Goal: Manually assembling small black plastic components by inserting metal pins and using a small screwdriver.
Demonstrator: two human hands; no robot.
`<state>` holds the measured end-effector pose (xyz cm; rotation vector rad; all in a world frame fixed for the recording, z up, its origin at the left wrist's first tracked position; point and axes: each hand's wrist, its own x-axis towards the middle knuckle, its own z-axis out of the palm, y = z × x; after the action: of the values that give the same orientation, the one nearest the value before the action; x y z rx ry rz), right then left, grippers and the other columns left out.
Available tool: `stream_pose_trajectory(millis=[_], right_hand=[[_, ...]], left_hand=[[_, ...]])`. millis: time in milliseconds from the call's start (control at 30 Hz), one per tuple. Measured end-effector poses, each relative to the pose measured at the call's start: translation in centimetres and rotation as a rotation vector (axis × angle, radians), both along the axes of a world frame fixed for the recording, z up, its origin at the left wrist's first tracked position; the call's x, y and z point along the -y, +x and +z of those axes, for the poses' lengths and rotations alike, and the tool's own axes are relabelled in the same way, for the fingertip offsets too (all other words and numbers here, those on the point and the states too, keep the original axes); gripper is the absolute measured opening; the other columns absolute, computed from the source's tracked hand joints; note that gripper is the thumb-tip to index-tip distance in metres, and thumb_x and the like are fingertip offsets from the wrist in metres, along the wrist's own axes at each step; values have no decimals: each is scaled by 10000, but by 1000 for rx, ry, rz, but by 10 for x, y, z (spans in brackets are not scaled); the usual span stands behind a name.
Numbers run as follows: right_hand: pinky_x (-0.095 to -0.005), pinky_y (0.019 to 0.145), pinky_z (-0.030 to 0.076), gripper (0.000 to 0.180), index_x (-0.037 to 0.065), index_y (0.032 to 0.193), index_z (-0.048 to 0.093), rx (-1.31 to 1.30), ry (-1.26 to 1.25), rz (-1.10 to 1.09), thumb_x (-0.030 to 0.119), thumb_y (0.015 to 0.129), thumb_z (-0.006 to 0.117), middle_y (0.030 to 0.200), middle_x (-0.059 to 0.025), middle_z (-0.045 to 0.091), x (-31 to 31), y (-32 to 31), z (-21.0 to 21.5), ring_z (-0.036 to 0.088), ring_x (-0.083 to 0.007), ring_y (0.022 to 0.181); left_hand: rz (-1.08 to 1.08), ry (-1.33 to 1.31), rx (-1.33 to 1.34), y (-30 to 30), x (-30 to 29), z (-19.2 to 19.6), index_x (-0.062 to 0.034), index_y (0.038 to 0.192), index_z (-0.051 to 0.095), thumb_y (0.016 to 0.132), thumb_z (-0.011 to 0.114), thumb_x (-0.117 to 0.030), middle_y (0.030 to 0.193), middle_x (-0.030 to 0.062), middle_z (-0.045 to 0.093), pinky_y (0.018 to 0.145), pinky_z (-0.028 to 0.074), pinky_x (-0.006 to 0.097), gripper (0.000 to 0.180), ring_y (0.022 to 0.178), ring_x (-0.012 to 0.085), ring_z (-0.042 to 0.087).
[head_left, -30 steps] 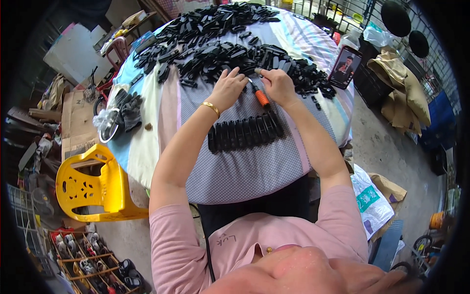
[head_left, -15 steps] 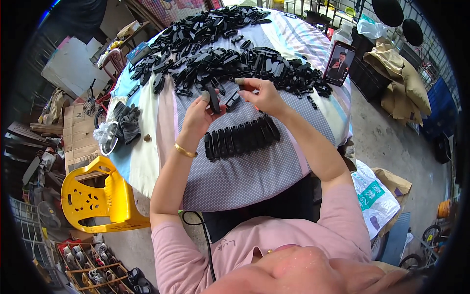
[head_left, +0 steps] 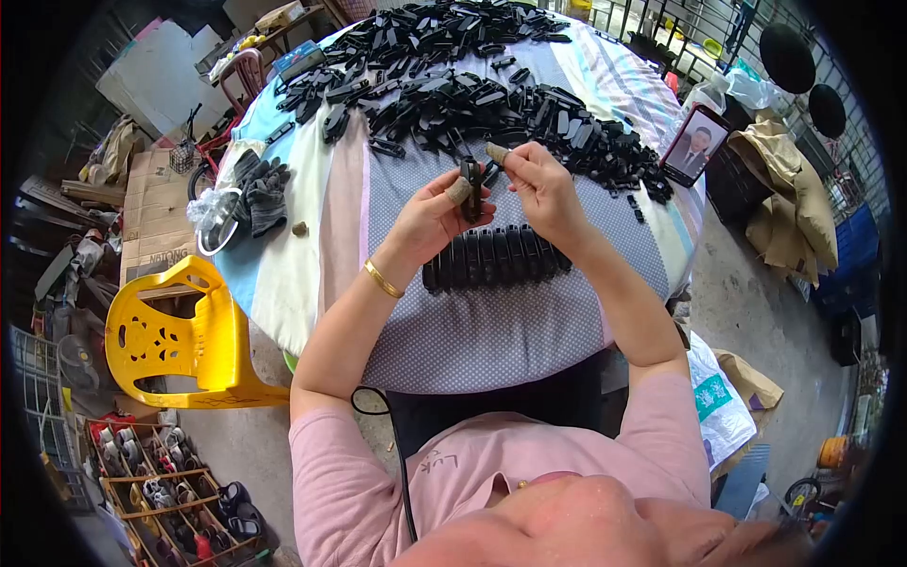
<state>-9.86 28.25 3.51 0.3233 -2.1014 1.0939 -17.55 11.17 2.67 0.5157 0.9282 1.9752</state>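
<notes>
My left hand [head_left: 436, 215] is closed around a long black plastic piece [head_left: 471, 193], held up on edge above the table. A tan finger cover is on its thumb. Just to the right, my right hand [head_left: 548, 194] is pinched, also with a tan cover on a fingertip; whatever it holds, if anything, is too small to make out. Below both hands, several similar black pieces stand side by side in a neat row [head_left: 496, 261]. Beyond them lies a heap of loose black plastic pieces [head_left: 430, 109], with a second heap [head_left: 444, 30] at the far edge.
A patterned cloth covers the round table [head_left: 453, 345]. A phone [head_left: 696, 145] leans upright at the right. Dark gloves [head_left: 261, 192] lie beside a bowl with plastic wrap [head_left: 218, 219] on the left. A yellow chair [head_left: 189, 331] stands at the table's left side.
The whole view has shifted a little. The black piece in my left hand has turned to a narrower edge, and both hands are nearer the row. My right hand remains pinched.
</notes>
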Motion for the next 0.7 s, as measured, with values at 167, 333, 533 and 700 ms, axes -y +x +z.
stream_pose_trajectory(millis=[167, 333, 533, 700], right_hand=[[-266, 595, 464, 134, -20, 902, 598, -109, 83, 16, -11, 768, 604, 820, -119, 580, 4, 4, 6, 573, -208, 687], [-274, 596, 477, 143, -14, 898, 593, -112, 154, -8, 19, 762, 625, 825, -130, 608, 8, 6, 7, 606, -221, 712], [-239, 630, 494, 166, -30, 954, 612, 48, -165, 64, 14, 795, 618, 818, -106, 631, 5, 2, -3, 615, -138, 720], [-241, 580, 473, 133, -26, 916, 622, -106, -14, 19, 1, 786, 617, 766, -97, 614, 10, 6, 4, 594, -142, 665]], left_hand=[[172, -169, -181, 12, 0, 6, -65, 1204, 482, 875, 522, -95, 925, 78, 575, 661, 524, 269, 332, 730, 189, 614], [138, -70, -112, 6, 6, 19, 13, 1148, 503, 861, 544, -99, 983, 111, 597, 733, 529, 274, 311, 828, 234, 641], [181, -125, -328, 11, 2, 13, 28, 1139, 515, 881, 548, -158, 1020, 115, 599, 752, 521, 272, 320, 905, 226, 627], [86, -175, -253, 9, 4, 9, -24, 1154, 525, 862, 584, -151, 849, 23, 594, 474, 402, 172, 323, 610, 64, 539]])
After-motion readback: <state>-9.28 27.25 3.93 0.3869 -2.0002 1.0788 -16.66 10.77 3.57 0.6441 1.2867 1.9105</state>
